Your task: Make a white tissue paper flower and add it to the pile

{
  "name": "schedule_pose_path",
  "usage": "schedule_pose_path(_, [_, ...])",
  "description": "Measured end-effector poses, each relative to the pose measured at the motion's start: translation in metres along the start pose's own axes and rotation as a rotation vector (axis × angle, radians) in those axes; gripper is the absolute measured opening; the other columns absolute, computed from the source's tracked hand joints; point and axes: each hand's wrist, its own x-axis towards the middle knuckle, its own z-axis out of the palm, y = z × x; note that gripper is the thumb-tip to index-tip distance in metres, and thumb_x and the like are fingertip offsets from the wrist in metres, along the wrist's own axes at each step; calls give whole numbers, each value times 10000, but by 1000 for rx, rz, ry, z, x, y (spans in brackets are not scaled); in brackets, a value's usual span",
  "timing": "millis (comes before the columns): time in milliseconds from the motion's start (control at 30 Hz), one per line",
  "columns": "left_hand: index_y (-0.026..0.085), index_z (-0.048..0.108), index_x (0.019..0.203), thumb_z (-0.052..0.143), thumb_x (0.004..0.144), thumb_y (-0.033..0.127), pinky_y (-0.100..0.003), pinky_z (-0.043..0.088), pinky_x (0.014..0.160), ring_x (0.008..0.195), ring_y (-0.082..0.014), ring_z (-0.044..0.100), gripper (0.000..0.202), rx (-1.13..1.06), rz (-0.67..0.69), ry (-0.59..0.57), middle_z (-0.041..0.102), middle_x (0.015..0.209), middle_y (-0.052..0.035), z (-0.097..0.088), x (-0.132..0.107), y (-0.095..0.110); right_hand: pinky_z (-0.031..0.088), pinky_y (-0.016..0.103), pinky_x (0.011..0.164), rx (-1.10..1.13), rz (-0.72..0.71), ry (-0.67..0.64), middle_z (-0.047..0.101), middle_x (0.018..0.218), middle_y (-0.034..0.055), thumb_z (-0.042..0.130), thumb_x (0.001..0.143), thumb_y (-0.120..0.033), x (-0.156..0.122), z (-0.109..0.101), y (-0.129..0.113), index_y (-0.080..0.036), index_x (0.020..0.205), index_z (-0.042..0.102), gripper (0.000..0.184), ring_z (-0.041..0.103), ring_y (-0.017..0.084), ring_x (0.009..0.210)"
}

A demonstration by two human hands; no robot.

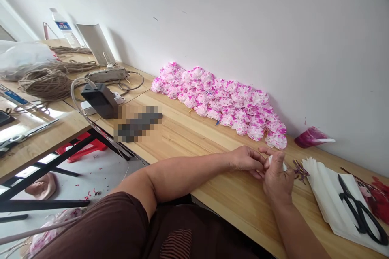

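Note:
Above the wooden table my left hand and my right hand meet, fingers curled together. A small gathered piece of white paper shows between the fingers of my right hand. My left fingertips pinch at the same spot, and much of the paper is hidden behind fingers and thumb. Just right of my right hand lies a bunch of short dark purple twisted ties. A stack of white paper sheets is beside them, with black-handled scissors on top.
Pink-and-white paper flowers are heaped along the wall. A cup of magenta liquid stands right of them. Farther left are a blurred dark object, a black charger box, a power strip, twine and a bottle.

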Motion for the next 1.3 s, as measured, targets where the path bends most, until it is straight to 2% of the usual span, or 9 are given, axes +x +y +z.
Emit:
schedule_pose_path(100, [115,717,724,763,675,101,-271,578,776,682,-119,679,68,9,-20,-61,688,674,-18,-5,0,1,495,305,490,153,202,44,708,1004,131,595,843,-663,2,2,0,-185,596,535,542,654,185,648])
schedule_pose_path(267, [127,721,730,827,699,229,-275,558,755,644,-114,648,151,111,49,13,673,656,-2,-9,0,-1,582,370,648,192,223,51,709,990,132,654,818,-624,5,2,2,-188,595,505,511,702,252,855])
schedule_pose_path(433, [125,751,802,846,680,387,-292,542,741,661,-130,634,304,78,210,121,665,691,-17,-12,6,-5,544,475,923,213,146,-97,703,1119,134,759,734,-573,8,1,6,-183,969,675,463,665,290,1071])
schedule_pose_path(567, [152,768,683,867,659,319,-298,486,951,961,-180,631,196,108,502,218,689,886,-64,-16,10,1,481,466,1027,124,133,-174,717,1115,108,826,697,-431,6,1,-2,-190,1100,682,491,643,275,1129])
schedule_pose_path(700, [189,767,649,838,664,152,-299,394,1075,1159,-189,541,81,197,599,317,661,945,-63,-16,6,8,567,362,767,104,156,-226,736,906,68,795,733,-431,1,0,-12,-187,985,700,363,680,212,843])
schedule_pose_path(800, [160,752,674,835,678,214,-241,455,970,1088,-154,577,100,187,578,308,634,1060,-69,-17,1,12,461,250,496,149,235,-341,646,617,0,757,775,-445,0,0,-18,-174,844,700,285,551,121,528])
schedule_pose_path(900, [134,708,665,814,715,366,-219,501,721,774,-112,598,260,195,476,246,622,849,-43,-18,-3,15,426,219,451,241,283,-322,667,683,7,756,776,-452,1,1,-20,-173,808,709,285,568,102,520])
schedule_pose_path(1067, [133,700,711,804,717,443,-230,471,581,553,-97,537,327,243,454,169,586,621,-1,-16,-8,19,415,200,428,304,357,-314,680,682,20,768,755,-481,2,0,-16,-161,724,707,327,582,94,500])
schedule_pose_path(1300, [125,708,677,846,670,356,-207,504,554,654,-93,605,270,307,527,249,688,1021,-97,-8,-13,26,389,210,424,108,345,-358,657,597,5,765,741,-445,5,-7,-9,-157,670,687,307,561,104,474])
